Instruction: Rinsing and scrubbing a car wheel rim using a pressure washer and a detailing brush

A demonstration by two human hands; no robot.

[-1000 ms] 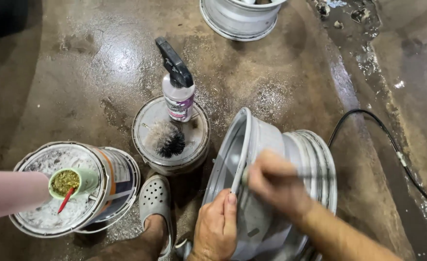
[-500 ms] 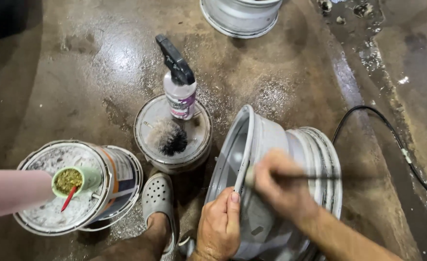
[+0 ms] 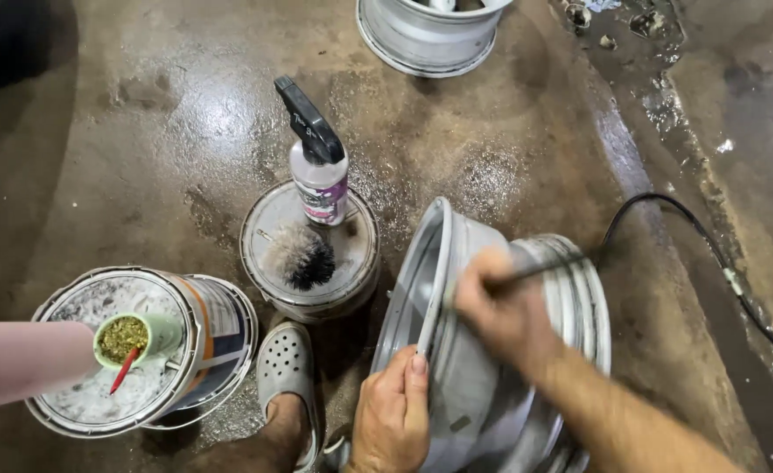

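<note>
2 hands on a silver wheel rim (image 3: 491,350), wet concrete floor (image 3: 141,158).
Left hand (image 3: 393,416) clasps its edge; right hand (image 3: 505,311) fisted around a thin tool (image 3: 535,273). Left of rim: lidded can (image 3: 309,254) carrying brush (image 3: 299,256) and spray bottle (image 3: 318,171); can (image 3: 141,350) with herb-filled cup (image 3: 124,340).

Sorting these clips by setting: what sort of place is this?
Probably a garage or wheel-cleaning bay: a wet concrete floor, a bare metal wheel rim on its side under both hands, a second rim beyond, and a spray bottle with a brush on a can.

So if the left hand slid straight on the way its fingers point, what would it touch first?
The left hand already rests against the silver metal wheel rim, fingers pointing up along its front lip. Going on, it would probably just follow that lip; depth is hard to judge.
</note>
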